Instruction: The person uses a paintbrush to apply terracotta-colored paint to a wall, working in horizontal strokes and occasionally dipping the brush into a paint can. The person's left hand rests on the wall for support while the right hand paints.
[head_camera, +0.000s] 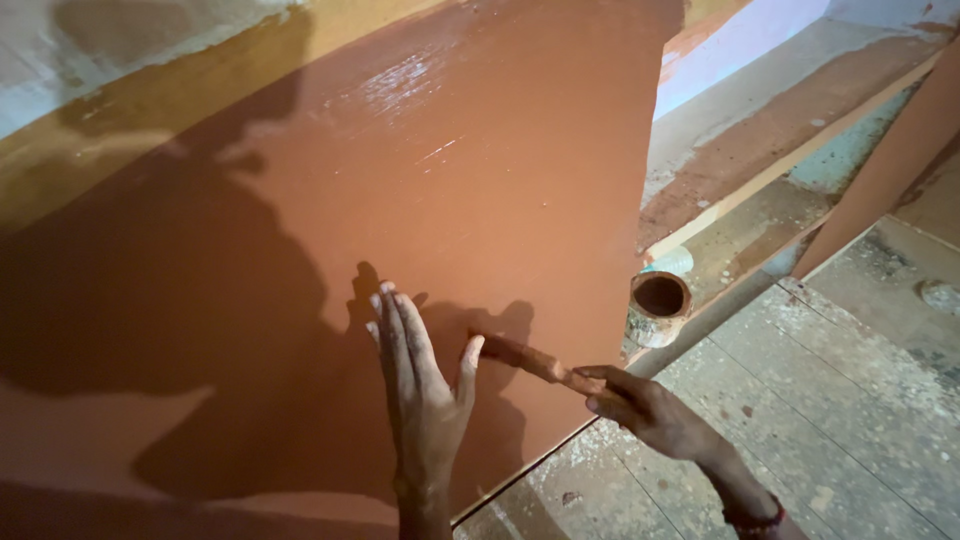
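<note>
I am drawing a paint-coated brush (530, 360) across a wet reddish-brown board (450, 220) while steadying the board with my other hand.

My right hand (645, 405), at the lower right of the frame, is closing its fingers around the handle end of the brush, and the tip is touching the board just right of my left thumb. My left hand (420, 400), at lower centre, is lying open and flat against the board, fingers together and pointing up. The brush is looking light and stiff, but slick with paint along its length, so I am judging the drier handle end the best place to grip. The board is looking rigid, broad and probably heavy, its glossy wet face likely slippery and easily smudged. A small paint-stained pot (658, 305) is sitting at the board's right edge, by the dusty floor (830, 420).
</note>
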